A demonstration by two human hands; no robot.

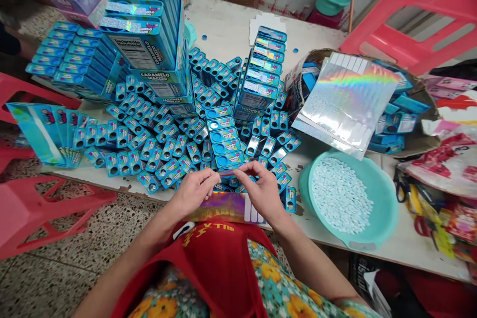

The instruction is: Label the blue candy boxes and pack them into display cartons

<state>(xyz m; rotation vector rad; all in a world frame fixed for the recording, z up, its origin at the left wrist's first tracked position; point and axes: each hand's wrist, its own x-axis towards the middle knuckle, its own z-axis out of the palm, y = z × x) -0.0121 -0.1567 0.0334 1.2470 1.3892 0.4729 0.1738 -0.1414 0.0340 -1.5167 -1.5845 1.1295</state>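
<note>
Pinched between the fingertips of my left hand [197, 190] and my right hand [259, 186] is a narrow shiny strip [226, 173], one end in each. Just beyond the strip, a row of blue candy boxes [224, 135] with round recesses runs away from me. Below my hands a holographic sticker sheet [219, 207] with white blank slots lies at the table's front edge. Many small blue boxes [149, 149] are spread to the left and around the row.
Tall stacked boxes [143, 35] rise at the back left; another stack [263, 69] stands right of centre. A green basin [385, 208] of pale candies, a cardboard box [425, 129] under silver sheets [346, 94], and scissors [423, 226] are right. Red chairs [33, 208] stand left.
</note>
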